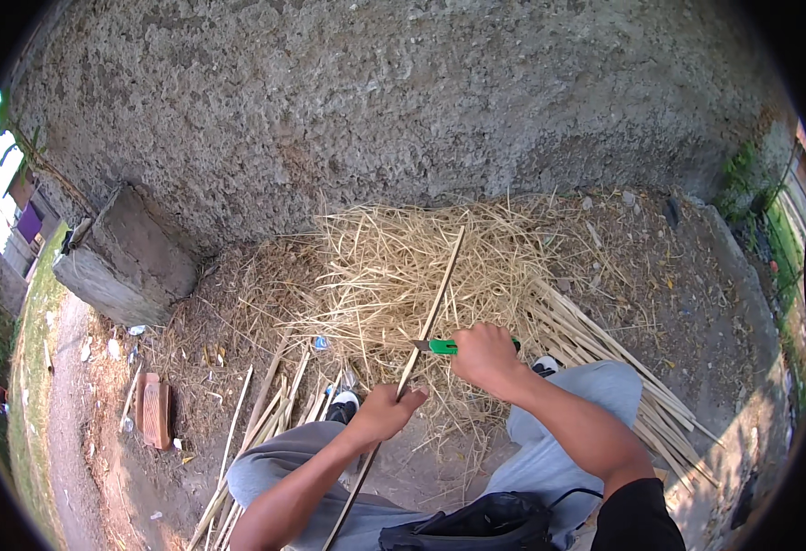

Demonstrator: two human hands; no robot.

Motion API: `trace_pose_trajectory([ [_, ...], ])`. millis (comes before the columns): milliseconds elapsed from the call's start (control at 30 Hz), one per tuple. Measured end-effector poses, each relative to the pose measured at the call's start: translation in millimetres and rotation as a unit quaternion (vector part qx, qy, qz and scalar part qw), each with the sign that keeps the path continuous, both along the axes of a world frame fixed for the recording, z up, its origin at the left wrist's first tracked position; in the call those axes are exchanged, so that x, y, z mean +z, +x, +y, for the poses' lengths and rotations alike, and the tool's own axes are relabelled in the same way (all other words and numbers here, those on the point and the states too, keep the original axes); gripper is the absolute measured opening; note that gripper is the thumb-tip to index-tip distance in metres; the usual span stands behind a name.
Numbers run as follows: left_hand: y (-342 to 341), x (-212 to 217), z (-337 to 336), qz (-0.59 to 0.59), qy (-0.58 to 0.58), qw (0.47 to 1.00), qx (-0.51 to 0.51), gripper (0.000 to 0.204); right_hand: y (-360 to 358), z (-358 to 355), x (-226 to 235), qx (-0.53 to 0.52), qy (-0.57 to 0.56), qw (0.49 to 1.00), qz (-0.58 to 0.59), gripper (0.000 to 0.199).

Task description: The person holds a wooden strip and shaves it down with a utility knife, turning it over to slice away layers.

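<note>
A long thin wooden strip (pixel 443 286), perhaps bamboo, runs slantwise from between my legs up over a heap of pale shavings (pixel 371 266). My left hand (pixel 384 415) is closed round its lower part. My right hand (pixel 485 358) grips a green utility knife (pixel 442 346) by the handle. Its blade points left and meets the strip a little above my left hand; how deep it cuts, I cannot tell. Both fists are in front of my knees, with the shavings just beyond them.
Bundles of similar strips lie on the ground beside my right leg (pixel 623 367) and left leg (pixel 279 404). A rough grey wall (pixel 403 101) rises behind the shavings. At the left stand a concrete block (pixel 127 262) and a reddish brick (pixel 153 413). A dark bag (pixel 476 528) rests at my lap.
</note>
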State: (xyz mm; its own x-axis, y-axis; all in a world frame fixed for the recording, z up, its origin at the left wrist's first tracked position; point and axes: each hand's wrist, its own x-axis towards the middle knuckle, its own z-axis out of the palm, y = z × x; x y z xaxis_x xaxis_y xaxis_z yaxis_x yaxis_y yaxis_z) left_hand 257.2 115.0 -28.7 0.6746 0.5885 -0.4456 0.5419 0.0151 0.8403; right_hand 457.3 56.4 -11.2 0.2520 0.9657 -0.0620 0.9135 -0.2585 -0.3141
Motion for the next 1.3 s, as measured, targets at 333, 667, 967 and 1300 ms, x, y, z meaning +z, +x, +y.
trace_pose_trajectory([
  [333,2,-12,-20,0.033,0.266,0.963,0.027,0.018,-12,9,-19,-0.028,0.03,0.999,0.01,0.015],
  [667,-15,13,-43,0.064,0.232,0.97,-0.038,0.02,18,35,-47,-0.092,0.035,0.995,-0.01,0.017],
  [967,-45,6,-67,0.091,0.175,0.972,-0.126,0.017,119,27,-83,-0.285,0.01,0.958,0.004,0.017],
  [1300,-43,14,3,-0.053,-0.079,0.995,0.034,0.023,54,35,-11,-0.145,-0.051,0.981,0.122,0.033],
])
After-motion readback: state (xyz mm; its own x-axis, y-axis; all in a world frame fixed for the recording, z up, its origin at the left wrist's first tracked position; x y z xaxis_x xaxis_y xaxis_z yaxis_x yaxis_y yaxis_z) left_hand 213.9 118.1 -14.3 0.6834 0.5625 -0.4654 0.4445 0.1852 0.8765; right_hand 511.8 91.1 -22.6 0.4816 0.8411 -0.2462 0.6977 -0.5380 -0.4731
